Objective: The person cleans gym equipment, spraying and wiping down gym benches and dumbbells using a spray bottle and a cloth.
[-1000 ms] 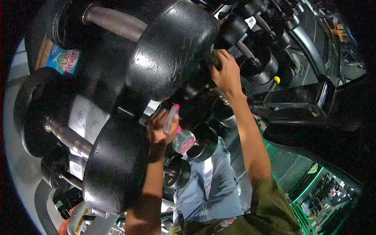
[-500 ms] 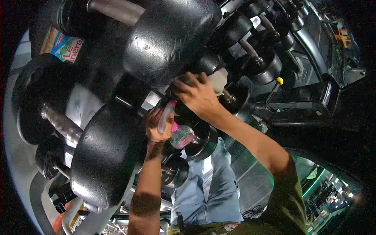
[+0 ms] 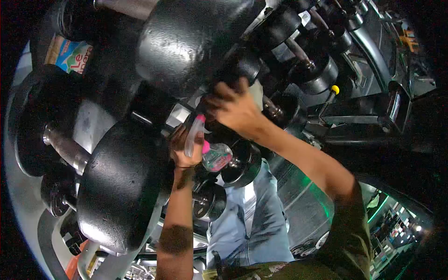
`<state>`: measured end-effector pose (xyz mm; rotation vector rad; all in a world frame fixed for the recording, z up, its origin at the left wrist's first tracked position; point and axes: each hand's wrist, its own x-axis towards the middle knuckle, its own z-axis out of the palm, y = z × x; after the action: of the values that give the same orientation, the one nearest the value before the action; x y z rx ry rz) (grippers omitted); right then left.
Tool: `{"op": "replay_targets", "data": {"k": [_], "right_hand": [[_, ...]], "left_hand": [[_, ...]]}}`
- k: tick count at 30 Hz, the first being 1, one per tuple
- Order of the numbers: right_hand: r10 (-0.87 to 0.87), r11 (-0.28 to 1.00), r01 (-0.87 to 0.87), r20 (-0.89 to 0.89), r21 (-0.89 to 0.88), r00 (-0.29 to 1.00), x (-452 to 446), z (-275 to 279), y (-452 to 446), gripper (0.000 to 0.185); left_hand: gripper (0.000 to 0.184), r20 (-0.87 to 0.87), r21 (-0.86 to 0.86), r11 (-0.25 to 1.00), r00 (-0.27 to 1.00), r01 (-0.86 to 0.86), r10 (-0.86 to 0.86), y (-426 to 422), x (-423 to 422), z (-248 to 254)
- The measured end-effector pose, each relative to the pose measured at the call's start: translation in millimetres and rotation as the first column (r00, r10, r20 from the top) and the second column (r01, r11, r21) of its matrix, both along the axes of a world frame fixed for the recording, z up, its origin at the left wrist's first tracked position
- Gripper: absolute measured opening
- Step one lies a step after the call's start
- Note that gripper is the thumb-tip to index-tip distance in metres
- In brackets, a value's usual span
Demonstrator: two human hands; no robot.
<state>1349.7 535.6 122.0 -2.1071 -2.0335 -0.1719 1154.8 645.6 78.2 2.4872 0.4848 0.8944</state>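
Note:
My left hand [image 3: 184, 149] is closed around a clear spray bottle [image 3: 218, 157] with a pink collar, a pale trigger head and a pink nozzle tip. My right hand [image 3: 238, 112] is smeared by motion, its bent fingers over the dark parts just below a big black padded cushion [image 3: 182, 46]. A pale cloth [image 3: 257, 92] sticks out from beneath this hand, mostly hidden by it. Close to my left hand is a second black cushion [image 3: 123, 186]. A silver square bracket [image 3: 178, 115] shows between the cushions.
Black dumbbells [image 3: 312, 74] line a rack at the upper right, with others [image 3: 210, 200] below my hands. A dumbbell with a knurled handle [image 3: 67, 147] lies at left, near a "Le Minerale" carton [image 3: 70, 55]. A yellow-knobbed lever [image 3: 335, 89] juts out at right.
My right hand has shifted slightly downward and its fingers have blurred; less of the cloth shows. The left hand still grips the spray bottle. The whole view has shifted a little.

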Motion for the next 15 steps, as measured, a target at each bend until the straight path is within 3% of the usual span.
{"op": "replay_targets", "data": {"k": [1,2,3,5,7,10,11,13,15], "right_hand": [[-0.057,0.990,0.063,-0.045,0.124,0.997,11.2,8.1,-5.4,0.028],[-0.050,0.991,0.054,-0.037,0.119,0.998,22.0,15.1,-13.9,0.028],[-0.179,0.976,0.194,-0.145,0.101,0.973,32.5,21.2,-23.6,0.027],[-0.373,0.909,0.412,-0.323,0.060,0.870,47.1,38.6,-29.5,0.027],[-0.396,0.887,0.456,-0.392,0.071,0.830,51.9,29.4,-29.6,0.038],[-0.323,0.889,0.418,-0.390,0.187,0.862,31.9,22.8,-23.0,0.038],[-0.320,0.906,0.391,-0.340,0.163,0.884,23.9,17.7,-20.0,0.033],[-0.245,0.967,0.249,-0.066,0.058,0.967,5.2,4.5,-11.3,0.026],[-0.179,0.978,0.182,-0.031,0.099,0.983,-7.6,-3.8,-4.8,0.025]], "left_hand": [[0.022,-0.051,-0.060,0.997,0.997,0.055,-0.058,1.6,0.2,2.4],[0.020,-0.097,-0.123,0.987,0.988,0.107,-0.119,2.1,1.1,4.5],[0.020,-0.090,-0.128,0.987,0.990,0.101,-0.113,0.8,3.9,8.8],[0.024,-0.050,-0.023,0.998,0.997,0.064,-0.065,-1.9,9.6,16.6],[0.024,-0.056,-0.013,0.999,0.997,0.046,-0.047,-4.2,8.2,11.8],[0.024,-0.085,-0.058,0.997,0.995,0.052,-0.057,-2.6,7.4,11.8],[0.025,-0.108,-0.123,0.990,0.991,0.070,-0.084,-2.1,7.4,13.1],[0.023,-0.104,-0.093,0.992,0.990,0.085,-0.095,-0.3,11.6,19.8],[0.020,-0.099,-0.066,0.993,0.989,0.103,-0.109,0.6,16.4,28.0]]}}
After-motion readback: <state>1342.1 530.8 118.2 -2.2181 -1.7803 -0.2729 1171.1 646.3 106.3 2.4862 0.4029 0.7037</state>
